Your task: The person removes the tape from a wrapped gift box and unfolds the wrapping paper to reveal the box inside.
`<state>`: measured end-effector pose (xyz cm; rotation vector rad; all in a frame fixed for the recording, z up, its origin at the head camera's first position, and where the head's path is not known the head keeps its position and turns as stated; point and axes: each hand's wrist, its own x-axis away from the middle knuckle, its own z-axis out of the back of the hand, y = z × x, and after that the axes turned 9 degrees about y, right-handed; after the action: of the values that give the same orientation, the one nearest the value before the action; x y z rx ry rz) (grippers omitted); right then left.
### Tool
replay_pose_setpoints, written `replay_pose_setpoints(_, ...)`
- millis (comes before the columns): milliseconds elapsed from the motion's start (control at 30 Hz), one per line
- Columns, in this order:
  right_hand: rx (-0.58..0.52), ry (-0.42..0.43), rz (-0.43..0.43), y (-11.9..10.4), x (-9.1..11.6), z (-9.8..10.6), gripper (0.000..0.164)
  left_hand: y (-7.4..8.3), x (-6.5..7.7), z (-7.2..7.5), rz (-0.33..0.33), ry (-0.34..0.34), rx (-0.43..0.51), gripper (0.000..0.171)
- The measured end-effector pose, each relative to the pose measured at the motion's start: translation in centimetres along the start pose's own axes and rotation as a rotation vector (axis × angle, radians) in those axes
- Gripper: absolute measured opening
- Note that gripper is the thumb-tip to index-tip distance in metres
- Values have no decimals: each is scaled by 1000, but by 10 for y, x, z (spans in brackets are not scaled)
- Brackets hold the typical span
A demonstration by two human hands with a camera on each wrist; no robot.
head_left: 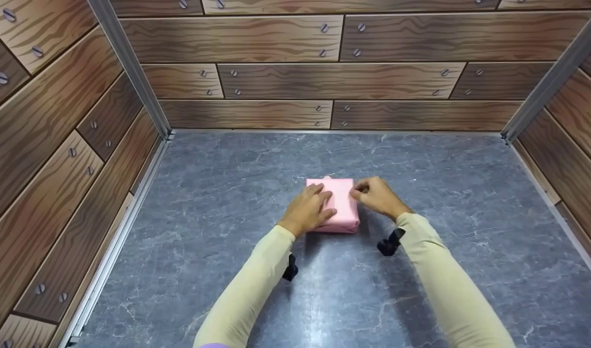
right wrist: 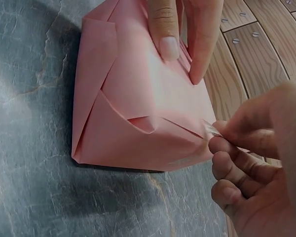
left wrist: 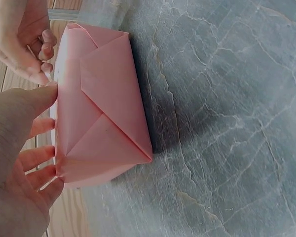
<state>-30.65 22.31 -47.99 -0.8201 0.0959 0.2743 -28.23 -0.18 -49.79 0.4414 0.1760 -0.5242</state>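
A box wrapped in pink paper (head_left: 341, 205) lies on the grey marbled surface, its folded end flaps (left wrist: 108, 94) showing in the left wrist view. My left hand (head_left: 305, 208) rests on top of it with fingers spread, the thumb (right wrist: 168, 47) pressing the paper. At the right edge of the box, my right hand (head_left: 378, 197) pinches a small shiny strip, which looks like clear tape (right wrist: 212, 129), between thumb and forefinger. The strip touches the paper beside a slightly lifted fold (right wrist: 180, 126). A shiny patch (right wrist: 187, 160) shows on the side below.
The grey marbled tabletop (head_left: 218, 193) spreads around the box. Wood-patterned panels (head_left: 276, 38) stand at the back and both sides, with metal strips (head_left: 131, 63) at the corners. Black wrist devices (head_left: 389, 243) hang under both forearms.
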Motion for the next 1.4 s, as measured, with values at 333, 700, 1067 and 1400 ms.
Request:
replay_pose_setpoints(333, 50, 102, -19, 11, 3, 10, 8, 1, 0, 0, 16, -7, 8, 51)
replay_pose_setpoints(700, 76, 114, -77, 38, 18, 14, 8, 1, 2, 0, 12, 4, 12, 51)
replay_pose_setpoints(1067, 78, 151, -31, 54, 27, 2, 5, 1, 2, 0, 4, 16, 22, 48)
replay_pose_setpoints(1400, 47, 137, -116, 60, 32, -2, 7, -1, 1, 0, 7, 16, 19, 49)
